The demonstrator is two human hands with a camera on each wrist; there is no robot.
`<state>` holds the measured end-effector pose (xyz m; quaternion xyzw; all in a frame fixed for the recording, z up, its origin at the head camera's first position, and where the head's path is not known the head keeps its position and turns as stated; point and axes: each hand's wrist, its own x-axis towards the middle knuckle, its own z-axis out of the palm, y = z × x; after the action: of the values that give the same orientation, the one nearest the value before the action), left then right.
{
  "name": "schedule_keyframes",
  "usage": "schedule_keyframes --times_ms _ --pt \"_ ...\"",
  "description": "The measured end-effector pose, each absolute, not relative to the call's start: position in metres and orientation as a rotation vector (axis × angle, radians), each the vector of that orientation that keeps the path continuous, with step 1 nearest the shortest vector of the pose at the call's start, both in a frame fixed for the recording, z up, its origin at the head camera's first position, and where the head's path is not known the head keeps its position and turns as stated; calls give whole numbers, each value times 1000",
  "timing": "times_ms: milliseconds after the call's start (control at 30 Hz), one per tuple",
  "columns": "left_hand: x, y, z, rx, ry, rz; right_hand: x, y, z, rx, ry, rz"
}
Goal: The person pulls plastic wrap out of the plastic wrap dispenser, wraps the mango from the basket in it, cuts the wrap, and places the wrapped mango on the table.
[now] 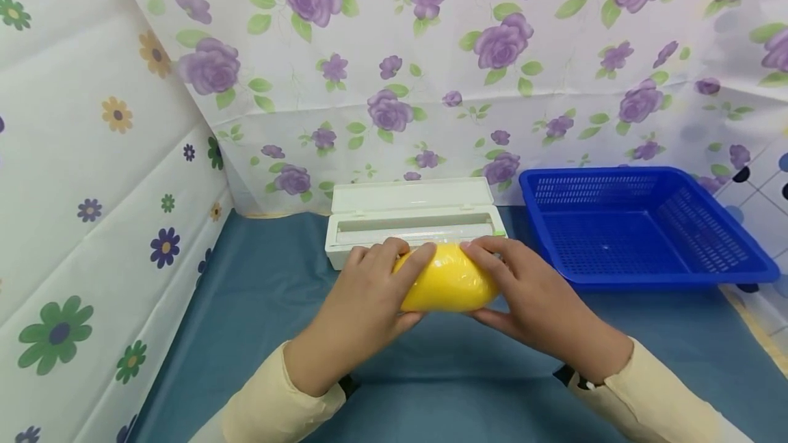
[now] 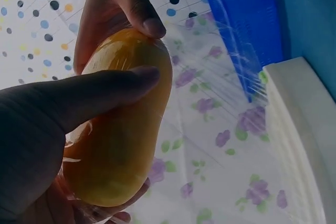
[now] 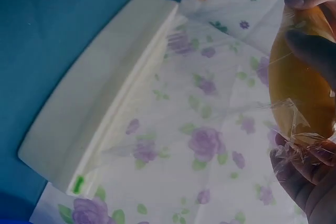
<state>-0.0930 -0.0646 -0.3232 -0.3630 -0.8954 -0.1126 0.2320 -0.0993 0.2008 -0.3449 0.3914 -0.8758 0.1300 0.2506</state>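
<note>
Both hands hold a smooth, yellow, mango-like fruit (image 1: 451, 287) above the table, in front of a white cling film dispenser (image 1: 411, 197). My left hand (image 1: 368, 294) grips its left end, thumb on the near side in the left wrist view. On the other end, my right hand (image 1: 537, 298) holds on with thumb and fingers. Clear cling film (image 3: 210, 90) stretches from the dispenser to the fruit (image 3: 296, 72) and is wrapped round it, crumpled at one end. The dispenser's lid stands raised, with a green tab at its right end. Parts of the fingers are hidden behind the fruit.
To the right of the dispenser stands a blue plastic basket (image 1: 606, 286) with slotted walls. A dark teal cloth (image 1: 258, 361) covers the table. Flowered sheets (image 1: 382, 39) hang behind and to the left.
</note>
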Motion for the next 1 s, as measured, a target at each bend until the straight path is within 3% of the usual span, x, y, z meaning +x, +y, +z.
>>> schedule_keyframes --times_ms 1000 --pt "-84 -59 -388 -1064 -2782 -162 -87 198 -423 1092 -2547 385"
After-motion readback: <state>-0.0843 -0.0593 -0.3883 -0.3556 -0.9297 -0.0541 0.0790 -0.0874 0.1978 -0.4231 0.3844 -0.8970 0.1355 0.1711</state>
